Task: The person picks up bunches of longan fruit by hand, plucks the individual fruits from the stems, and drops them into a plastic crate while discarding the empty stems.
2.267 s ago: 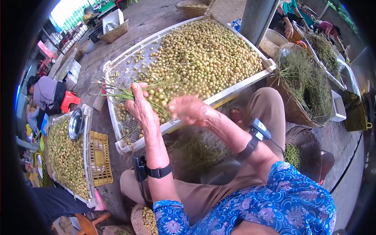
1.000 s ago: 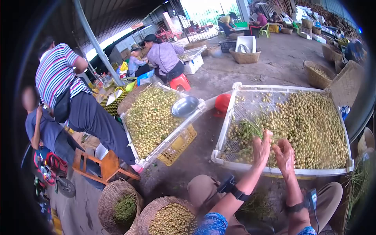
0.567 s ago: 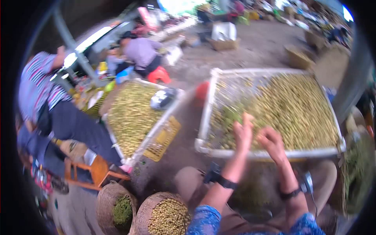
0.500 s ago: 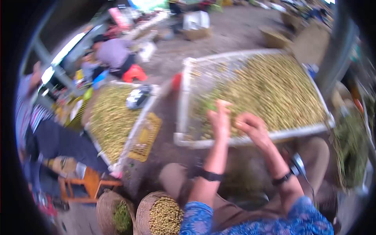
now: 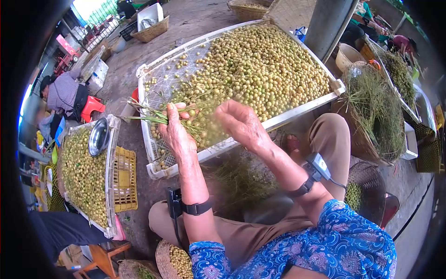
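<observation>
My left hand (image 5: 175,132) is closed around a bunch of green stems (image 5: 151,114) above the near left corner of a white mesh tray (image 5: 155,173). Stalks stick out on both sides of its fingers. To its right, my right hand (image 5: 239,124) is held over the tray's near edge with its fingers curled together; whatever its fingertips hold, if anything, is too blurred to make out. Small round yellow-green fruits (image 5: 269,65) are heaped in the tray, thinning out toward its left side.
A second tray of fruits (image 5: 83,172) bears a metal bowl (image 5: 99,137) at left, beside a yellow crate (image 5: 124,179). Stripped stems (image 5: 374,109) fill a basket at right. Fruit baskets (image 5: 179,262) stand low down. A metal post (image 5: 327,25) rises behind. Several people sit around.
The view has swung to the right, so the big tray appears further left. My hands have moved apart, and the stem bunch in my left hand now shows clearly.
</observation>
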Action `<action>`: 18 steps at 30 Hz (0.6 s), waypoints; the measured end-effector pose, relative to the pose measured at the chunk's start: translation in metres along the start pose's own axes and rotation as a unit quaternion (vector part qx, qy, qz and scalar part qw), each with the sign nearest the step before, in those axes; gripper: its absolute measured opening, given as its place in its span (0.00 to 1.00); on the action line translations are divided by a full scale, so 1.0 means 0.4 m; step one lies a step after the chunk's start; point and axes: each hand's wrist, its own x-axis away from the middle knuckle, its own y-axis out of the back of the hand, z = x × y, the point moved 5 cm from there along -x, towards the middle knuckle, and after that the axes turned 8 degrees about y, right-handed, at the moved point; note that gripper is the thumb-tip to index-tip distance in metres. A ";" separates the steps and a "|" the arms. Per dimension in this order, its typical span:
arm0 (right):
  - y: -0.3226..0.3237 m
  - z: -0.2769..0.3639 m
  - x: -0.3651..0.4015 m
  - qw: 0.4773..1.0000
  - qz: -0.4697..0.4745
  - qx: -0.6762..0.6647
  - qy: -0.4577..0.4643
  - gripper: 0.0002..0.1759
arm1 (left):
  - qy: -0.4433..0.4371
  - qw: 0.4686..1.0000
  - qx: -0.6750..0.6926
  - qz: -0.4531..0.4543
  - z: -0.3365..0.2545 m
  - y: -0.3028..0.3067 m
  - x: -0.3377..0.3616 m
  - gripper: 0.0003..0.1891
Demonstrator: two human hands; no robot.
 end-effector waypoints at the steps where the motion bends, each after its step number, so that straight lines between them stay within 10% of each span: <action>1: -0.001 0.003 0.003 1.000 -0.001 0.000 0.000 0.03 | 0.000 1.000 0.000 0.000 0.002 0.000 0.001 0.12; 3: 0.004 0.086 0.023 0.904 -0.079 0.335 0.253 0.03 | -0.027 0.999 -0.014 0.016 -0.001 -0.007 0.006 0.13; 4: -0.005 0.116 0.033 0.880 -0.055 0.410 0.236 0.05 | -0.026 0.999 -0.014 0.017 -0.001 -0.011 0.010 0.13; 9: -0.046 0.066 -0.004 0.863 -0.017 0.397 0.311 0.10 | -0.036 0.996 -0.075 0.043 -0.013 -0.041 0.042 0.15; 13: -0.025 0.048 -0.031 0.929 -0.028 0.342 0.142 0.13 | -0.089 0.985 -0.138 0.061 -0.019 -0.054 0.054 0.15; 18: -0.027 0.057 -0.029 0.898 0.083 0.344 0.262 0.11 | -0.094 0.976 -0.183 0.074 -0.013 -0.043 0.039 0.13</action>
